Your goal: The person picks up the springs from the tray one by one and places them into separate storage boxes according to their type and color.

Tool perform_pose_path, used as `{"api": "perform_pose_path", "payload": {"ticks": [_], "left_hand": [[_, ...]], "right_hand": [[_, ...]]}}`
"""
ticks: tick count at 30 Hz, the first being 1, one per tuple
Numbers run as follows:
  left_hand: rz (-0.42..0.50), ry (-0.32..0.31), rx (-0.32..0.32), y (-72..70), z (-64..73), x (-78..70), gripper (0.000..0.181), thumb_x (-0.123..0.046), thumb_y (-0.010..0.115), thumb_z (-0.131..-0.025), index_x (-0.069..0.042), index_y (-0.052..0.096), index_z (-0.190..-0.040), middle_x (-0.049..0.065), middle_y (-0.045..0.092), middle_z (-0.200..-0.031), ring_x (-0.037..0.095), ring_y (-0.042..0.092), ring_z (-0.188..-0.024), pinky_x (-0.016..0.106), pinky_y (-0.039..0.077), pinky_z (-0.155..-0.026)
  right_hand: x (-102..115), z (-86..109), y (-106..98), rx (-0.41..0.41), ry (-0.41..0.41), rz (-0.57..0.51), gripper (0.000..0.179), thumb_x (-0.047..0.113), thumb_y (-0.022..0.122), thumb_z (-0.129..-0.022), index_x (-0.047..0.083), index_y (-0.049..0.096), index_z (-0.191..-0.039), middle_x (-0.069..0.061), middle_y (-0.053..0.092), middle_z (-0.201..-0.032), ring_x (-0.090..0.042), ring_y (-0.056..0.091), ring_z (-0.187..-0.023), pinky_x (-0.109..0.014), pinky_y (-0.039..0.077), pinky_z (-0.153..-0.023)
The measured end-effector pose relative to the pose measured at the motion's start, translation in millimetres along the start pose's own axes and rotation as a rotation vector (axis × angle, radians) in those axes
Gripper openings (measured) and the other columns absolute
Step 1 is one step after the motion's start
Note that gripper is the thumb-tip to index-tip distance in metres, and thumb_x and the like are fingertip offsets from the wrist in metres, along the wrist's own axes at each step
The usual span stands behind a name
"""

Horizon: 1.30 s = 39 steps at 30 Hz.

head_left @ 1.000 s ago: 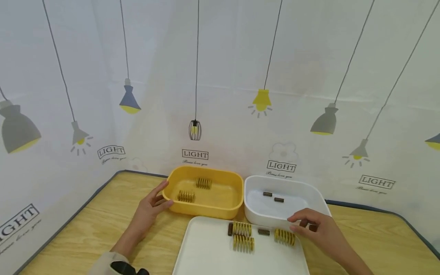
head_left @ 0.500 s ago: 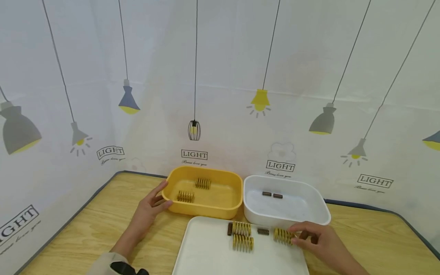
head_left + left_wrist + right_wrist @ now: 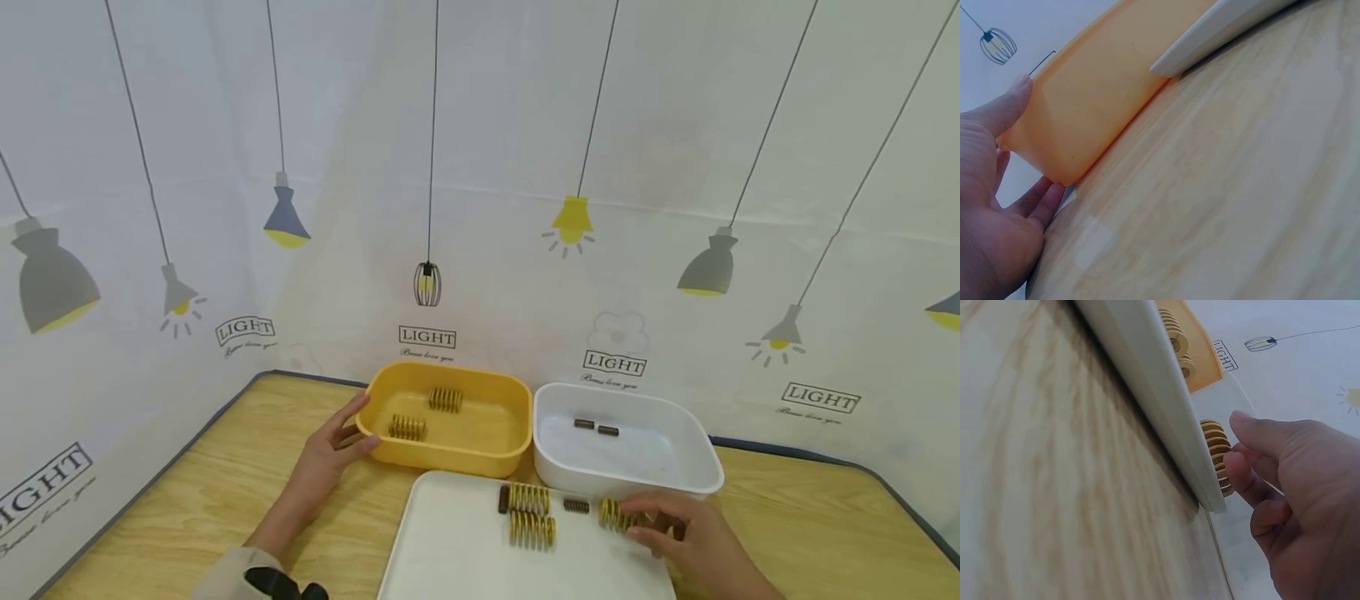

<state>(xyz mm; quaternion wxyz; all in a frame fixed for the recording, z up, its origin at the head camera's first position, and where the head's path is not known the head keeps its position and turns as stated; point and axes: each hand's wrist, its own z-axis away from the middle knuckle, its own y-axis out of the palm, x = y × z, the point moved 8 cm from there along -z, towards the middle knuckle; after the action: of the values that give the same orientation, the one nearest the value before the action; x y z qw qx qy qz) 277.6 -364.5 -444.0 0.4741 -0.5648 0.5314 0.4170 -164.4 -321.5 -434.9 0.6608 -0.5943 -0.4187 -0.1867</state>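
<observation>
My left hand [image 3: 328, 454] grips the left end of a yellow bin [image 3: 450, 461], thumb at the front and fingers at the rim. Two large yellow springs [image 3: 445, 400] lie inside that bin. Over the right edge of a white tray [image 3: 457, 554], my right hand [image 3: 693, 533] pinches a large yellow spring [image 3: 611, 514] with thumb and index finger, partly covering it. In the right wrist view, the fingertips are right at the spring's coils [image 3: 1215, 440]. Two more large yellow springs [image 3: 532, 528] and two small dark springs [image 3: 576, 506] lie on the tray.
A white bin [image 3: 630, 481] stands right of the yellow one, holding two small dark springs [image 3: 584, 424]. Both bins sit behind the tray on the wooden table [image 3: 795, 517]. A lamp-printed white cloth [image 3: 495, 283] rises behind the table.
My right hand has moved down and left from the white bin's front rim onto the rightmost yellow spring. A small dark spring has shifted slightly in the white bin. The left hand stays put.
</observation>
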Motion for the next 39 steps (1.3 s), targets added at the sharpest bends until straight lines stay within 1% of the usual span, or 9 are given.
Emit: {"api": "perform_pose_path", "payload": {"ticks": [6,9,14,18,22,26,31,35,39], "left_hand": [[0.004,0.011,0.010,-0.1,-0.5,0.2,0.065,-0.022,0.064,-0.082,-0.019,0.032,-0.139,-0.007,0.020,-0.145,0.029,0.038,-0.119,0.021,0.044,-0.081],[0.006,0.009,0.012,0.2,-0.5,0.5,0.065,-0.022,0.064,-0.082,-0.020,0.032,-0.139,-0.008,0.020,-0.145,0.028,0.038,-0.119,0.021,0.043,-0.082],[0.000,0.000,0.004,-0.7,0.0,0.7,0.067,-0.025,0.065,-0.081,-0.020,0.032,-0.139,-0.009,0.020,-0.144,0.027,0.038,-0.119,0.021,0.043,-0.081],[-0.006,0.002,0.005,-1.1,0.1,0.4,0.066,-0.025,0.065,-0.082,-0.021,0.032,-0.139,-0.009,0.020,-0.145,0.026,0.038,-0.119,0.020,0.043,-0.082],[0.002,0.008,0.012,0.0,0.5,-1.4,0.066,-0.024,0.064,-0.082,-0.020,0.032,-0.139,-0.008,0.020,-0.145,0.026,0.038,-0.119,0.021,0.043,-0.082],[0.014,0.014,0.017,0.9,1.0,-2.9,0.066,-0.023,0.064,-0.082,-0.019,0.031,-0.139,-0.007,0.019,-0.145,0.028,0.037,-0.119,0.020,0.043,-0.082],[0.017,0.012,0.019,1.2,1.2,-3.6,0.066,-0.023,0.064,-0.082,-0.018,0.031,-0.139,-0.007,0.019,-0.145,0.028,0.037,-0.119,0.020,0.043,-0.082],[0.013,0.007,0.018,0.9,0.9,-3.1,0.066,-0.023,0.064,-0.083,-0.018,0.031,-0.139,-0.006,0.019,-0.145,0.029,0.037,-0.120,0.020,0.043,-0.082],[0.000,0.009,0.019,0.9,0.6,-2.7,0.065,-0.022,0.063,-0.083,-0.017,0.030,-0.140,-0.005,0.019,-0.146,0.030,0.037,-0.120,0.019,0.043,-0.082]], "right_hand": [[-5,1.2,1,0.016,0.079,-0.065,0.034,0.037,0.067,-0.076,0.022,0.063,-0.107,-0.003,0.060,-0.091,-0.018,0.054,-0.062,-0.028,0.046,-0.055],[-7,1.5,1,0.015,0.101,-0.086,0.036,0.038,0.066,-0.076,0.022,0.063,-0.108,-0.004,0.059,-0.091,-0.019,0.053,-0.063,-0.028,0.047,-0.055],[-8,0.5,2,0.014,0.095,-0.110,0.035,0.037,0.066,-0.076,0.019,0.064,-0.106,-0.005,0.060,-0.087,-0.019,0.053,-0.062,-0.029,0.047,-0.055],[-6,-0.5,4,0.020,0.068,-0.127,0.035,0.034,0.067,-0.077,0.016,0.064,-0.106,-0.006,0.060,-0.089,-0.018,0.054,-0.063,-0.029,0.047,-0.056],[-7,-1.2,6,0.033,0.037,-0.108,0.031,0.030,0.068,-0.077,0.017,0.064,-0.105,-0.004,0.060,-0.092,-0.016,0.054,-0.063,-0.027,0.047,-0.056],[-8,-0.8,8,0.057,0.046,-0.085,0.030,0.031,0.067,-0.077,0.019,0.064,-0.104,-0.003,0.060,-0.093,-0.014,0.054,-0.066,-0.026,0.047,-0.057],[-9,0.2,9,0.073,0.055,-0.066,0.031,0.034,0.068,-0.076,0.021,0.064,-0.103,0.000,0.060,-0.101,-0.012,0.054,-0.076,-0.025,0.046,-0.064],[-10,0.3,10,0.080,0.039,-0.046,0.031,0.035,0.068,-0.075,0.023,0.064,-0.103,0.002,0.060,-0.106,-0.010,0.053,-0.079,-0.024,0.046,-0.066],[-9,0.8,11,0.097,0.019,-0.012,0.032,0.036,0.068,-0.075,0.025,0.064,-0.104,0.004,0.059,-0.108,-0.009,0.051,-0.077,-0.023,0.044,-0.063]]}}
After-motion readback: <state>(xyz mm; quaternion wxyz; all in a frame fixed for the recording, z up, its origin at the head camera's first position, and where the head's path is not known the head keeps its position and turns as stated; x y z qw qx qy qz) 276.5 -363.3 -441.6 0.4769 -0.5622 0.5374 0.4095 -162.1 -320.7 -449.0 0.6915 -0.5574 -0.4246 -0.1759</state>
